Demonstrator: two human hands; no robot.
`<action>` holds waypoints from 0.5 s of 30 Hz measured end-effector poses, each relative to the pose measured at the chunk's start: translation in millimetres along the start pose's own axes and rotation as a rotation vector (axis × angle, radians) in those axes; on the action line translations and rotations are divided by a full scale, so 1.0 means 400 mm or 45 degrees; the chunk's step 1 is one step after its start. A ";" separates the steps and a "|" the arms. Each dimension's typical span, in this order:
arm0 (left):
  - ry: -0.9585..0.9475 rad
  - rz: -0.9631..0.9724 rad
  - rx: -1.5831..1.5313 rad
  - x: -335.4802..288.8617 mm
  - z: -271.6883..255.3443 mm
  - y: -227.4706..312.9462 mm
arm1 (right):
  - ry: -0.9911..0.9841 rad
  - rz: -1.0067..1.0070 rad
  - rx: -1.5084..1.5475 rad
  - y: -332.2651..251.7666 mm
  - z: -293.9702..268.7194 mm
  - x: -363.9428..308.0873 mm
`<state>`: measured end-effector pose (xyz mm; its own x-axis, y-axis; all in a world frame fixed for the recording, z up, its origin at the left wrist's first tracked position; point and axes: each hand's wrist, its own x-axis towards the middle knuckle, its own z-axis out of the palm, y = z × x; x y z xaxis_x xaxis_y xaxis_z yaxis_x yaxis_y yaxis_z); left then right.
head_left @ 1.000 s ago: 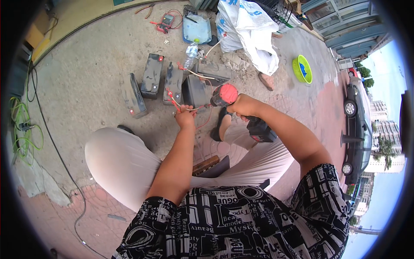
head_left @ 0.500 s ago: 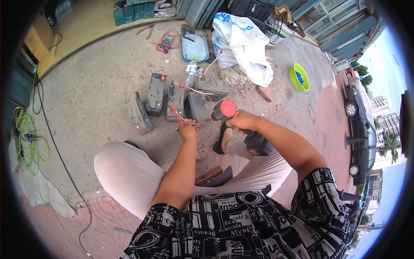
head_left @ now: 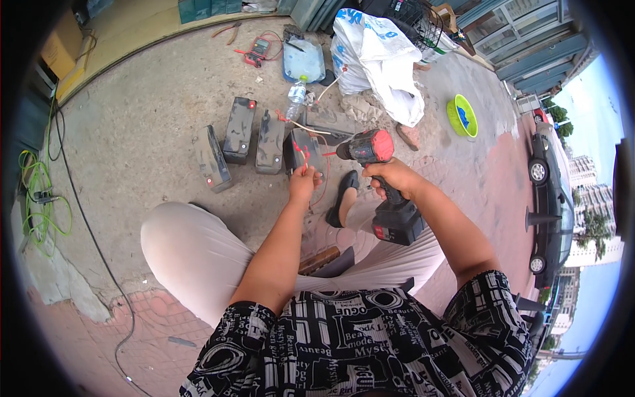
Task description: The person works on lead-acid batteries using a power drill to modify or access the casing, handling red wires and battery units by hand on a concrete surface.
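Within right hand (head_left: 397,175), pistol-shaped drill (head_left: 368,147)

Drill (head_left: 372,147) right of batteries (head_left: 270,142); multimeter (head_left: 261,47) behind them

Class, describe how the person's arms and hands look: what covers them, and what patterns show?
The short sleeves are black with white lettering and shapes. Both forearms are bare. Neither the left hand nor the right hand wears a glove.
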<state>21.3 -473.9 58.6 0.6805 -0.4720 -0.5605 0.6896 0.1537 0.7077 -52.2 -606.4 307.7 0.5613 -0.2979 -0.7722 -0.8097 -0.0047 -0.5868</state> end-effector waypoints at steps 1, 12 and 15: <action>-0.045 -0.048 0.005 -0.008 0.015 -0.007 | 0.039 -0.024 0.019 0.006 0.003 0.003; -0.221 -0.226 0.059 -0.025 0.066 -0.041 | 0.072 -0.150 -0.039 -0.002 0.032 0.129; -0.185 -0.240 0.041 -0.019 0.067 -0.040 | 0.085 -0.156 -0.064 -0.027 0.048 0.169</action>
<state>-1.6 -495.8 63.2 0.4964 -0.6099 -0.6177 0.7910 0.0247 0.6113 -2.2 -608.1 257.0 0.6455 -0.3549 -0.6763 -0.7441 -0.0926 -0.6616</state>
